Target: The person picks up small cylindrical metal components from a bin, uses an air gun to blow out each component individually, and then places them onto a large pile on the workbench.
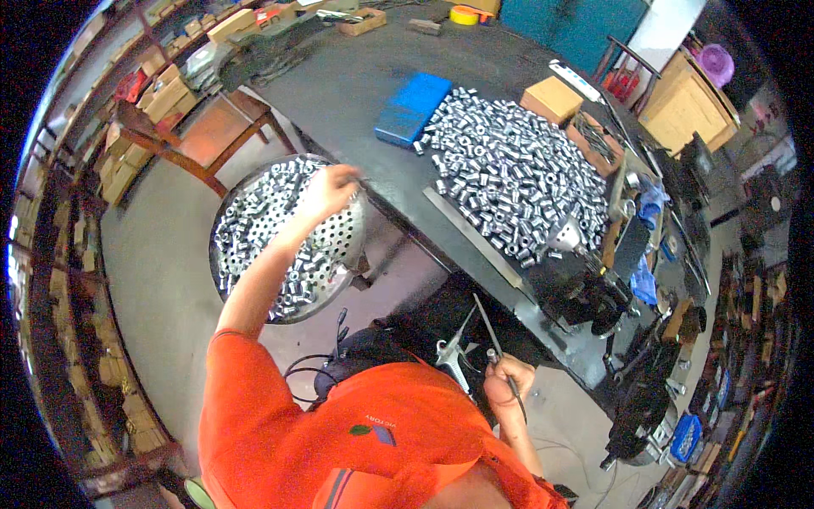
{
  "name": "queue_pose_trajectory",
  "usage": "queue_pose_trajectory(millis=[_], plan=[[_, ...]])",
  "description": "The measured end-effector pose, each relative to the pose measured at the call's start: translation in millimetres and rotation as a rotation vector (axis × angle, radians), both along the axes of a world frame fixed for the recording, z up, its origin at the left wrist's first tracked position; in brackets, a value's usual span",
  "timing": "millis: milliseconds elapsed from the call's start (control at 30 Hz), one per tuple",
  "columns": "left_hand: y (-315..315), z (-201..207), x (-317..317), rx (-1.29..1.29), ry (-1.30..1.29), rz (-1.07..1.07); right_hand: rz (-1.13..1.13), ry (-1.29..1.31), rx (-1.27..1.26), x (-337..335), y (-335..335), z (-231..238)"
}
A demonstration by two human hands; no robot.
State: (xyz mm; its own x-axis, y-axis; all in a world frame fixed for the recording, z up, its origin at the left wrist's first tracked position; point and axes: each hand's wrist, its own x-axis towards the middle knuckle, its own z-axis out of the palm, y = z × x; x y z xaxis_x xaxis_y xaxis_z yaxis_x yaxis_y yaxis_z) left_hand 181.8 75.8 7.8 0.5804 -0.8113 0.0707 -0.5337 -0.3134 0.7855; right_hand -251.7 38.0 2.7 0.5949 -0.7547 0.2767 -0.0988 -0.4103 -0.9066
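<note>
My left hand [332,192] is over the right side of a round perforated metal basket [339,239], its fingers curled together. Whatever they may hold is too small to make out. Short metal sleeves [246,220] lie loose in the basket. In front of my body, my right hand [509,379] is closed around a thin dark metal rod [487,325] that points up and away. A small metal piece [492,355] shows at the rod, close to my fingers. Beside that hand is a silver gun-shaped tool [455,360], partly against my dark clothing.
A big pile of metal sleeves [509,170] covers part of the dark workbench [339,93], with a blue box [413,109] at its left. A flat metal bar [473,237] lies along the pile's front. Beyond the basket stands a wooden chair [212,131]; shelves [80,339] line the left.
</note>
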Motion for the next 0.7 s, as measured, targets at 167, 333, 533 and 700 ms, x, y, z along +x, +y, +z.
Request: queue_pose_trajectory(millis=[167,333,533,700], plan=[[70.1,-54.1,69.6,0.301,-0.054,0.262,0.053,0.007,-0.042,14.0,-5.1,-4.2],[50.6,-98.8,80.6,0.37,-0.28,0.396,0.085,0.003,-0.032,17.4,-5.2,4.1],[50.4,-86.4,71.8,0.119,0.079,0.373,0.072,-0.02,0.071,8.5,2.2,-2.3],[55.3,-27.0,18.9,-0.28,0.475,0.137,0.146,0.136,0.031,7.8,-0.7,5.6]])
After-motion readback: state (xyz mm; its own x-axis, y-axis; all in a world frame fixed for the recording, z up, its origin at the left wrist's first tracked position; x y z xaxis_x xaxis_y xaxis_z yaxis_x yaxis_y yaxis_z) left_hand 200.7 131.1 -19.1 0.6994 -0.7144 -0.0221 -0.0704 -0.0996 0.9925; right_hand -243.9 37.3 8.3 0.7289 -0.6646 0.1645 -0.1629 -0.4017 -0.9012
